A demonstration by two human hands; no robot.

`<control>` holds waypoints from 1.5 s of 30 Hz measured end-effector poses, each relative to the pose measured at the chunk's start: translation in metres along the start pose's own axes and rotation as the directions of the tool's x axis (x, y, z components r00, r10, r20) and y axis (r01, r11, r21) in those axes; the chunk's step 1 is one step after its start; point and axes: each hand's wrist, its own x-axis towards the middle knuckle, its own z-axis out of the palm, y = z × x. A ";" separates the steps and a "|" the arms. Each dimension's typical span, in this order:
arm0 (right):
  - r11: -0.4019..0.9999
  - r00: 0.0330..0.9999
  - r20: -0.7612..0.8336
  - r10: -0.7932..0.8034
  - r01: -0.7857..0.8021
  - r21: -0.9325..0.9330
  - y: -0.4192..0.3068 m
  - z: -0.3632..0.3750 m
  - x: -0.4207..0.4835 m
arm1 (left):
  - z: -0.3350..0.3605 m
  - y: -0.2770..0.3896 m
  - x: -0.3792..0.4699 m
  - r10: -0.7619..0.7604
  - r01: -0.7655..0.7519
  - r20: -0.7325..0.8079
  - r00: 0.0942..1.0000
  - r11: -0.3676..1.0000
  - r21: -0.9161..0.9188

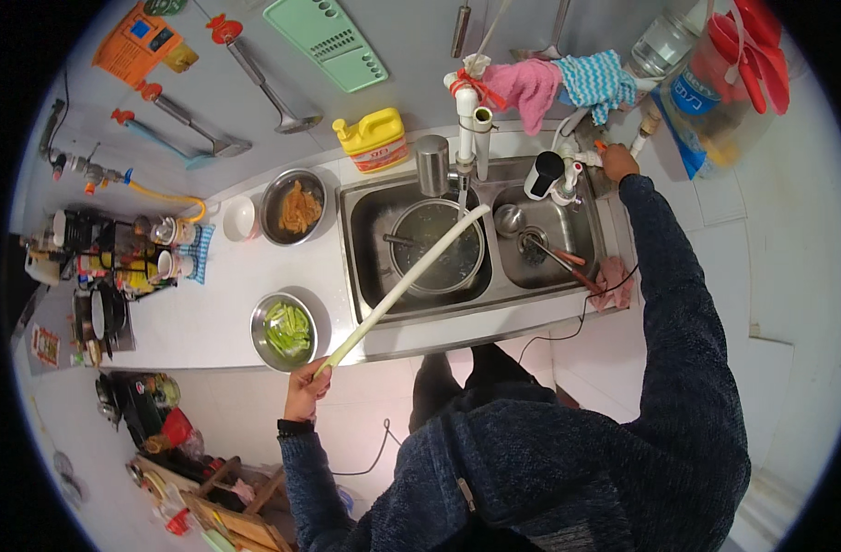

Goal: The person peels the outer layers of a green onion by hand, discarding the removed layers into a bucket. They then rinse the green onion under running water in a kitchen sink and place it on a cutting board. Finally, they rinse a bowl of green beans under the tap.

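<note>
My left hand (308,391) grips the lower end of a long, pale green-white stalk (410,276), probably a large Welsh onion. The stalk slants up over the double-bowl steel sink (365,272), its white tip beside the running water (462,200). Below the white tap pipe (467,117), a round metal basin (427,276) holds water and a dark-handled utensil, partly behind the stalk. At the far right, my right hand (619,163) is closed around an orange-handled valve (600,145) on the white pipework; the fingers hide most of it.
Left of the sink are a steel bowl of cut green vegetables (287,328), a bowl of brownish food strips (300,210) and a white bowl (240,219). A ladle (510,221) lies in the right bowl. A yellow jug (372,141) and a steel cylinder (432,165) stand behind.
</note>
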 end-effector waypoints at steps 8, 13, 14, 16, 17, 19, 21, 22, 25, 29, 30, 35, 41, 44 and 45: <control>0.987 0.983 -0.126 -0.131 0.118 -0.104 0.043 0.069 0.100 | 0.040 -0.008 -0.081 0.045 -0.038 -0.143 0.989 0.998 0.055; 0.930 0.960 0.275 -0.043 0.139 -0.341 0.060 0.098 0.160 | 0.065 -0.011 -0.111 0.080 -0.065 -0.217 0.973 0.995 0.074; 0.910 0.936 0.352 0.003 0.144 -0.389 0.063 0.103 0.165 | 0.067 -0.010 -0.115 0.061 -0.048 -0.234 0.970 0.997 0.062; 0.850 0.943 0.303 -0.139 0.271 -0.452 0.072 0.110 0.161 | 0.068 -0.010 -0.125 0.086 -0.078 -0.249 0.965 0.996 0.040; 0.825 0.949 0.278 -0.147 0.273 -0.495 0.076 0.108 0.156 | 0.067 -0.011 -0.131 0.098 -0.095 -0.249 0.964 0.995 0.026; 0.741 0.934 0.267 -0.238 0.352 -0.572 0.073 0.103 0.132 | 0.056 -0.017 -0.145 0.120 -0.119 -0.259 0.958 0.993 0.019; 0.955 0.986 0.143 -0.088 0.124 -0.269 0.057 0.082 0.100 | 0.042 -0.032 -0.165 0.151 -0.145 -0.318 0.936 0.988 0.043; 0.980 0.992 -0.012 -0.127 0.124 -0.158 0.036 0.066 0.092 | 0.034 -0.042 -0.176 0.220 -0.197 -0.344 0.913 0.975 0.100; 0.992 0.879 -0.464 -0.110 0.128 0.007 -0.068 0.009 0.066 | -0.007 -0.085 -0.219 0.219 -0.258 -0.449 0.866 0.966 -0.028; 0.916 0.540 -0.839 -0.070 0.368 0.160 -0.232 -0.063 -0.017 | -0.062 -0.184 -0.315 0.174 -0.512 -0.696 0.697 0.800 -0.313; 0.896 0.479 -0.876 -0.056 0.412 0.168 -0.271 -0.076 -0.050 | -0.078 -0.218 -0.343 0.168 -0.602 -0.749 0.641 0.716 -0.353; 0.823 0.305 -0.952 0.018 0.536 0.187 -0.455 -0.101 -0.238 | -0.178 -0.394 -0.475 -0.021 -0.921 -0.956 0.293 0.263 -0.288; 0.729 0.259 -0.965 -0.036 0.668 0.152 -0.657 -0.186 -0.358 | -0.282 -0.544 -0.622 -0.393 -1.000 -0.920 0.011 -0.027 -0.001; 0.523 0.272 -0.935 -0.226 0.844 0.119 -0.823 -0.249 -0.406 | -0.318 -0.601 -0.677 -0.522 -0.997 -0.852 -0.036 -0.039 0.067; 0.343 0.373 -0.885 -0.280 0.899 0.271 -0.887 -0.258 -0.433 | -0.327 -0.618 -0.691 -0.554 -0.995 -0.831 -0.054 -0.043 0.094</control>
